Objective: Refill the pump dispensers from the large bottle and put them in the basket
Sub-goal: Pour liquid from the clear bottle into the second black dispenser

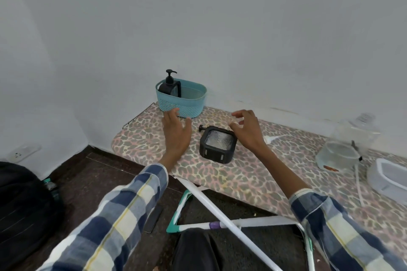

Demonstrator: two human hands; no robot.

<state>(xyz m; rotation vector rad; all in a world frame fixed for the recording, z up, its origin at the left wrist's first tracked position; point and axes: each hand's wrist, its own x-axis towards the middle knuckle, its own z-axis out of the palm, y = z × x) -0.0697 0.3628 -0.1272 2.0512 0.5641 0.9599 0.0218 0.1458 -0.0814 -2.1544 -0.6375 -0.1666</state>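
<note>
A teal basket [191,105] stands at the far left end of the leopard-print ironing board [242,174], with one black pump dispenser [169,87] upright inside it. A second black square dispenser [218,145] lies on its side on the board, pump head pointing left. My left hand [177,132] hovers open just left of it, fingertips near the basket's front. My right hand [247,131] hovers open over its right edge, holding nothing. The large clear bottle [343,138] lies at the right.
A white tray [389,179] sits at the right edge, beside a thin white tube [359,185]. A white funnel-like piece [273,138] lies behind my right wrist. The wall is close behind the board. A black bag [24,202] rests on the floor at left.
</note>
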